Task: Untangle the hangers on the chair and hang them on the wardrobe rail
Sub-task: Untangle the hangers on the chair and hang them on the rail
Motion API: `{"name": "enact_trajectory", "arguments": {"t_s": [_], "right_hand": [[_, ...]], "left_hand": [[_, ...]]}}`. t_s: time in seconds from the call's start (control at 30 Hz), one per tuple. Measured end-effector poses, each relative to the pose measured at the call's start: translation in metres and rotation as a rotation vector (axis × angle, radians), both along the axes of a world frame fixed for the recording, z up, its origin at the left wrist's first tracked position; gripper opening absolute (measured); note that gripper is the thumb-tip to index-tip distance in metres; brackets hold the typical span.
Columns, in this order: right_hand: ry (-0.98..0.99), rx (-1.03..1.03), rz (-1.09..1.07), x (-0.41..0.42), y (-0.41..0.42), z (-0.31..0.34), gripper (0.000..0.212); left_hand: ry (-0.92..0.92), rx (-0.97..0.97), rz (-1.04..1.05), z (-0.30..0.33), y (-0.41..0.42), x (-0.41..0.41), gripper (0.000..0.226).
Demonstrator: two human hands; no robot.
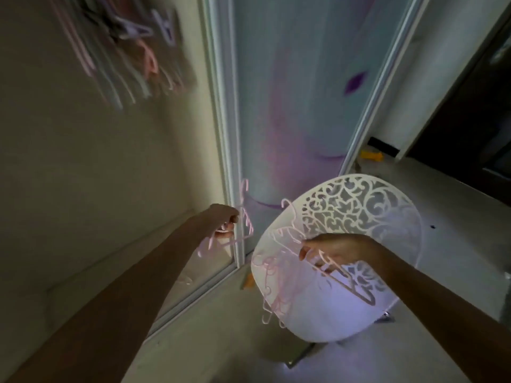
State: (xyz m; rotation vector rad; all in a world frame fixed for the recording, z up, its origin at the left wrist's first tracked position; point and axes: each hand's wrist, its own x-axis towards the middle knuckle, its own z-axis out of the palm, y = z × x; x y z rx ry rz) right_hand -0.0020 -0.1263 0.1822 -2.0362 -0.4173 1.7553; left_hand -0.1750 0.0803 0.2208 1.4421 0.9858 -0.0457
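The fingers (309, 251) of the right hand (336, 251) are curled and pinch a pink hanger (356, 287) whose body slopes down and away below them, over the seat of the white chair (392, 217). Just beside these fingers, toward the left, lies the tangled pile of pink hangers (272, 288), spread across the near edge of the seat with several hooks hanging over the rim. Whether the held hanger is fully free of that pile cannot be told; thin pink wires run close together there. Farther left, well apart from the chair, the left hand (225, 222) has its fingers curled around a second pink hanger (235, 230), held up in front of the wardrobe door frame (221, 120). Beyond and above both hands, the hangers already on the rail (119, 51) appear only as a blurred cluster; the rail itself is not distinguishable. Risk: if the right hand lifts while a hook is caught, the pile may be dragged off the seat edge onto the floor. Risk: the one-handed grip at the left may let that hanger swing and snag others on approach to the rail.
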Motion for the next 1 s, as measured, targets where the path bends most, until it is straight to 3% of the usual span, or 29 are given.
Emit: {"name": "enact_trajectory", "arguments": {"t_s": [0.23, 0.37, 0.6, 0.7, 0.8, 1.0], "right_hand": [[-0.183, 0.243, 0.238, -0.09, 0.104, 0.07, 0.037], [-0.302, 0.311, 0.401, -0.153, 0.175, 0.104, 0.041], [-0.522, 0.442, 0.354, -0.215, 0.25, 0.171, 0.04], [-0.516, 0.535, 0.247, -0.229, 0.279, 0.197, 0.041], [-0.532, 0.691, 0.121, -0.24, 0.313, 0.223, 0.039], [-0.744, 0.885, 0.094, -0.237, 0.373, 0.256, 0.027]], "left_hand": [[-0.056, 0.076, 0.185, 0.045, 0.069, -0.103, 0.037], [-0.157, -0.059, 0.24, 0.074, 0.116, -0.188, 0.034], [-0.396, -0.269, 0.342, 0.14, 0.176, -0.252, 0.032], [-0.438, -0.197, 0.345, 0.166, 0.204, -0.262, 0.038], [-0.443, -0.093, 0.41, 0.185, 0.229, -0.266, 0.025], [-0.394, 0.131, 0.477, 0.211, 0.258, -0.257, 0.023]]}}
